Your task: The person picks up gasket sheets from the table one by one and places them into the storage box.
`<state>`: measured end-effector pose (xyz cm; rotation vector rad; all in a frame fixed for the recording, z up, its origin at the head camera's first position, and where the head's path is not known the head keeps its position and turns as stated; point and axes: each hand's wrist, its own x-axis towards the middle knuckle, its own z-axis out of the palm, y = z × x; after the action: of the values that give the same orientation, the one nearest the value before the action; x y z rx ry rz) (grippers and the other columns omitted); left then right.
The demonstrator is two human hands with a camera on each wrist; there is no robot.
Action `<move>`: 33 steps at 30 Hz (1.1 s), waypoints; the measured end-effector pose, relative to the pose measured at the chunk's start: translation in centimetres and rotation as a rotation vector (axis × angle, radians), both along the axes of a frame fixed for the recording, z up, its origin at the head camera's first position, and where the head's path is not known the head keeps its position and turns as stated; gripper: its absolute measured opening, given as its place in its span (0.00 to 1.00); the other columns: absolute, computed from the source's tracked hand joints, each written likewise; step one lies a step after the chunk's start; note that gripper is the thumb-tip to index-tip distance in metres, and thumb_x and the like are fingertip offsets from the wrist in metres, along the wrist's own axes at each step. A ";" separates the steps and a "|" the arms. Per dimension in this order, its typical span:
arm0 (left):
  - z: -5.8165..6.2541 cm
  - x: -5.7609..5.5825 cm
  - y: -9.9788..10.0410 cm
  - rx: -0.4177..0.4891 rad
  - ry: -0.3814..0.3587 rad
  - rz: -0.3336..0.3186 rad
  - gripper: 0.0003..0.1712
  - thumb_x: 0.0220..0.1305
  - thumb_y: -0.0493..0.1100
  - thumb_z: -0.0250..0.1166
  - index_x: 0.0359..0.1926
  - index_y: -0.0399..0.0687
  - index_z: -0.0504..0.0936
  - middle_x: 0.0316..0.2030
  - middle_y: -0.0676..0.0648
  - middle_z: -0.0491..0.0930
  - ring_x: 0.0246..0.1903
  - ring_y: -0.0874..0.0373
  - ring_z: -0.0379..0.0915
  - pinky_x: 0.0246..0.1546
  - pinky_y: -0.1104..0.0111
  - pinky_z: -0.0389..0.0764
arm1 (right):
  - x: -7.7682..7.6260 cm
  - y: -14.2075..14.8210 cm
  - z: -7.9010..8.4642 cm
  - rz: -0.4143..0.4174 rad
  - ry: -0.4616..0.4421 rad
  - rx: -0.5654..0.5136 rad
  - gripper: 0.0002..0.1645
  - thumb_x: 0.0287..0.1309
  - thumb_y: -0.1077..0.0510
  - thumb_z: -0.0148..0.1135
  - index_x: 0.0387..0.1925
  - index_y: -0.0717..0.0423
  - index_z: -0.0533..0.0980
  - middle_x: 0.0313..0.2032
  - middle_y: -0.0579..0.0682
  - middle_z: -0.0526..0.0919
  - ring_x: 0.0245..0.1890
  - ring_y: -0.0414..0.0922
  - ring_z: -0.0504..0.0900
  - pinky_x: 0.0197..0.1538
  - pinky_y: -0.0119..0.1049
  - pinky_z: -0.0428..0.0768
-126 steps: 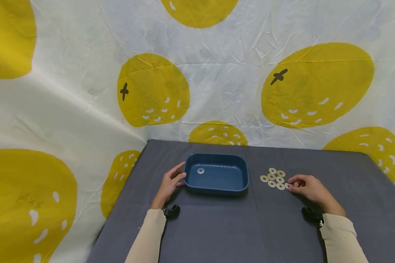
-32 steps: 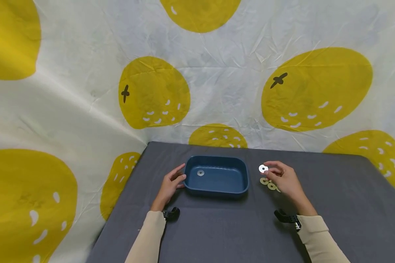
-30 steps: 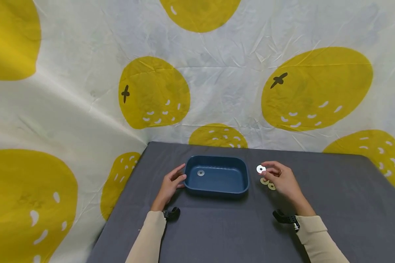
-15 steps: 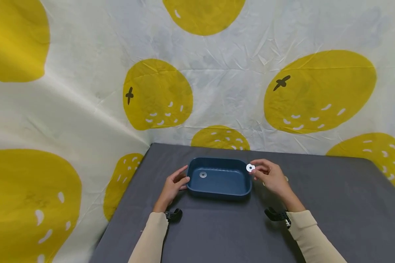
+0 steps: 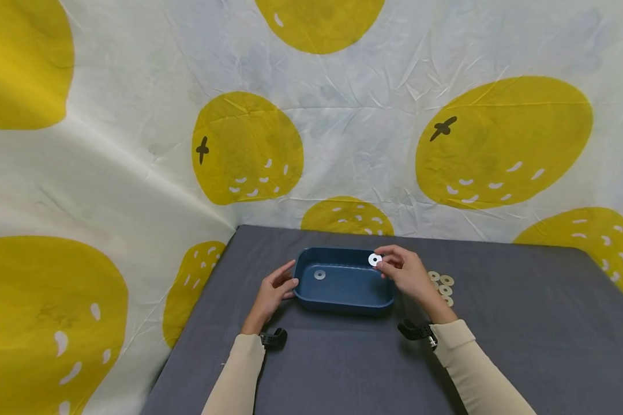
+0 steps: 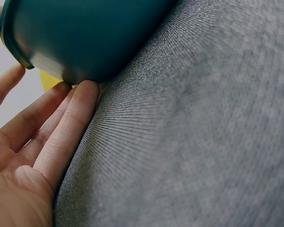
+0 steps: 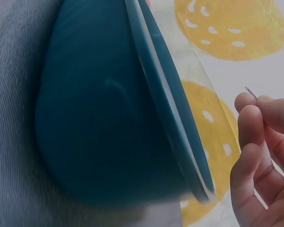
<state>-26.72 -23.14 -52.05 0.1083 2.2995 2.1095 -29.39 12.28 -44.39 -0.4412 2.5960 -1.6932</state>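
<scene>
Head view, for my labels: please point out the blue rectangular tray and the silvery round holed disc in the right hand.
Blue rectangular tray (image 5: 348,282), head view, on its bare inside floor.
Silvery round holed disc (image 5: 371,260), head view, left part of its ring.

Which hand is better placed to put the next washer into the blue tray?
Right, I'd judge: the right hand pinches a washer at the right end of the blue tray, while the left hand touches the tray's left end and holds no washer.
</scene>
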 end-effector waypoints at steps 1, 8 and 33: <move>0.0 0.0 0.0 -0.001 -0.002 0.002 0.31 0.70 0.46 0.68 0.72 0.61 0.73 0.63 0.37 0.78 0.57 0.47 0.81 0.47 0.62 0.88 | -0.1 -0.3 0.0 -0.002 -0.009 0.003 0.17 0.70 0.62 0.62 0.58 0.61 0.78 0.39 0.62 0.88 0.34 0.56 0.85 0.40 0.45 0.86; -0.1 0.0 -0.1 0.005 -0.002 0.000 0.31 0.70 0.45 0.67 0.73 0.60 0.73 0.64 0.36 0.77 0.60 0.41 0.78 0.47 0.62 0.88 | -0.6 -2.3 -0.2 -0.005 -0.030 -0.017 0.18 0.70 0.63 0.63 0.59 0.61 0.78 0.40 0.61 0.89 0.34 0.52 0.86 0.42 0.44 0.87; 0.1 -0.5 -0.3 -0.004 -0.027 -0.029 0.34 0.72 0.44 0.66 0.76 0.54 0.68 0.66 0.35 0.76 0.56 0.54 0.80 0.49 0.61 0.88 | -2.3 -7.9 -0.6 0.003 -0.084 -0.056 0.17 0.70 0.63 0.62 0.58 0.58 0.80 0.38 0.57 0.90 0.34 0.54 0.85 0.41 0.38 0.84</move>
<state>-27.18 -23.48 -51.92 0.1118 2.2727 2.0790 -31.71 4.35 -44.95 -0.3672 2.4945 -1.7471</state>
